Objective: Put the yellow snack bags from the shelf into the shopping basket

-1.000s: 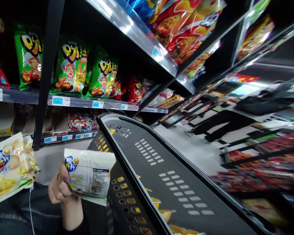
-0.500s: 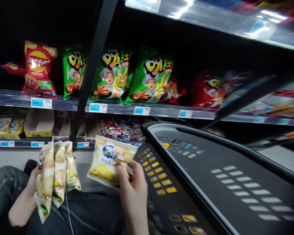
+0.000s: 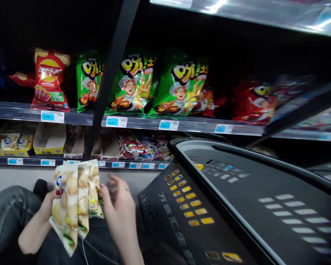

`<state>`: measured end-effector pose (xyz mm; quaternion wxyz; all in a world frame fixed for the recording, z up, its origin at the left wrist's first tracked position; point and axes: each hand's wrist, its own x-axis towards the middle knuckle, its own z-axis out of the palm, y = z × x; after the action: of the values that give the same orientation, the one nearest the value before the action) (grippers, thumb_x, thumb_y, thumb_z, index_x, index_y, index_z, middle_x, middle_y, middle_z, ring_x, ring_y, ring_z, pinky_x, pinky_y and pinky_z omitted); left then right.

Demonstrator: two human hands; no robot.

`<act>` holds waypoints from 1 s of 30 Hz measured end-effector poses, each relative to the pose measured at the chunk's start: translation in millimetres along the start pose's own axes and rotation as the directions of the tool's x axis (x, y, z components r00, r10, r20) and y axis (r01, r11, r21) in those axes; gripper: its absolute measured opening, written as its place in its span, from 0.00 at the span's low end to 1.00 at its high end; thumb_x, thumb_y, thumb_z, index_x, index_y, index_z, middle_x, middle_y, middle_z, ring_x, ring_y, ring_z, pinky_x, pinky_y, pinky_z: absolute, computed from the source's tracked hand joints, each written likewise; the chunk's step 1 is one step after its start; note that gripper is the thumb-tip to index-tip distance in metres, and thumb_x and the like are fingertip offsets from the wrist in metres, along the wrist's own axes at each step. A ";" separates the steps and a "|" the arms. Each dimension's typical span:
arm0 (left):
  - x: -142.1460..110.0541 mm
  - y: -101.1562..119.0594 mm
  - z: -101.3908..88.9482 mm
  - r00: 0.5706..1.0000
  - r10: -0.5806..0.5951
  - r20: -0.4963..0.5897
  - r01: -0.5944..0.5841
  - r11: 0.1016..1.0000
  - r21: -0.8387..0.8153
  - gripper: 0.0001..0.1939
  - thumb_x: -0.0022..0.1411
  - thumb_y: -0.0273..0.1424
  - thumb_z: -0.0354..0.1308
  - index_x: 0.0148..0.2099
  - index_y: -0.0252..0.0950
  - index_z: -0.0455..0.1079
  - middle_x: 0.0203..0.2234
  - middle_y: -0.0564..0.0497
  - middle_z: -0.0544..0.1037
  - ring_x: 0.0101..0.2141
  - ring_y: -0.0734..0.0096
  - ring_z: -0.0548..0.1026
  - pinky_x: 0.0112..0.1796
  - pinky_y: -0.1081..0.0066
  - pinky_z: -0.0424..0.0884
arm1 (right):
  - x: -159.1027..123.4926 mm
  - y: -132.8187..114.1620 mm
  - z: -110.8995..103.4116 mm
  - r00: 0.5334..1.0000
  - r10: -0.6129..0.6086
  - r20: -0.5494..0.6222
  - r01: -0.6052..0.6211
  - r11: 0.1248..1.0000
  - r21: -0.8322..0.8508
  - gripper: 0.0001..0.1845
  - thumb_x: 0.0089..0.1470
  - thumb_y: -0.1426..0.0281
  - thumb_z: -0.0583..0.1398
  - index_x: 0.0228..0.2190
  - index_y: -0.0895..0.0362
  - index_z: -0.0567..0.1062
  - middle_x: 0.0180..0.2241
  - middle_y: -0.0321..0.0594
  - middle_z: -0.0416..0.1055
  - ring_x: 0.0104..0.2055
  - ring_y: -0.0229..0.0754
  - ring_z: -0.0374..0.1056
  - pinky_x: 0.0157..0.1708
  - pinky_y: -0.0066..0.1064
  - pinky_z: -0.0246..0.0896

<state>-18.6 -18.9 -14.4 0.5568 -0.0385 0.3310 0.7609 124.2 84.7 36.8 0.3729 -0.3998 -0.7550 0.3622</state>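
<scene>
Before low shelves (image 3: 146, 121), left fingers (image 3: 55, 193), mostly hidden, clasp snack packets (image 3: 82, 195), right fingers (image 3: 106, 197) beside them, grip unclear, basket (image 3: 160, 206) cropped.

Faded dark denim jeans (image 3: 12, 209), red-painted nails (image 3: 59, 192), thin white cord (image 3: 84, 251)

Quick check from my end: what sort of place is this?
Most likely a supermarket or convenience shop: glossy green snack bags stand on a long dark-grey shelf edged with blue-and-white rectangular price labels, and a dark-grey perforated plastic shopping basket is in front.
</scene>
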 end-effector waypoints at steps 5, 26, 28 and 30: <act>-0.9 -1.1 22.8 0.977 0.139 -0.162 -0.116 0.983 0.145 0.15 0.38 0.23 0.63 0.33 0.35 0.71 0.24 0.52 0.81 0.28 0.59 0.79 0.31 0.67 0.75 | -14.3 -23.5 -1.3 0.994 -0.051 0.096 0.037 0.989 0.146 0.08 0.50 0.65 0.58 0.33 0.54 0.68 0.26 0.36 0.68 0.28 0.41 0.64 0.29 0.30 0.59; 6.7 -8.5 18.3 0.970 0.220 -0.102 -0.194 0.956 0.221 0.31 0.41 0.37 0.68 0.49 0.37 0.67 0.35 0.45 0.80 0.40 0.55 0.77 0.39 0.64 0.74 | -11.5 -10.9 7.0 0.949 0.113 0.295 -0.211 0.922 0.324 0.10 0.53 0.60 0.55 0.33 0.54 0.64 0.33 0.40 0.69 0.37 0.44 0.65 0.34 0.32 0.60; 7.3 -4.0 18.6 0.968 0.223 -0.117 -0.193 0.955 0.227 0.29 0.41 0.31 0.68 0.49 0.36 0.67 0.33 0.46 0.81 0.38 0.56 0.78 0.37 0.65 0.75 | -8.7 -11.0 0.2 0.929 0.117 0.352 -0.294 0.813 0.503 0.13 0.52 0.61 0.57 0.38 0.54 0.64 0.37 0.41 0.69 0.38 0.44 0.66 0.35 0.31 0.62; 7.2 1.5 18.8 0.968 0.222 -0.116 -0.193 0.957 0.217 0.28 0.42 0.27 0.67 0.48 0.34 0.67 0.31 0.46 0.81 0.36 0.55 0.78 0.37 0.65 0.75 | -5.5 -10.4 -8.3 0.916 0.122 0.382 -0.358 0.677 0.643 0.17 0.49 0.61 0.59 0.41 0.53 0.65 0.38 0.40 0.70 0.35 0.42 0.67 0.32 0.30 0.62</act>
<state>-16.8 -2.9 -2.1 0.4501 0.0011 0.4476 0.7727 130.1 77.6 47.8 0.3223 -0.2632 -0.5486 0.7252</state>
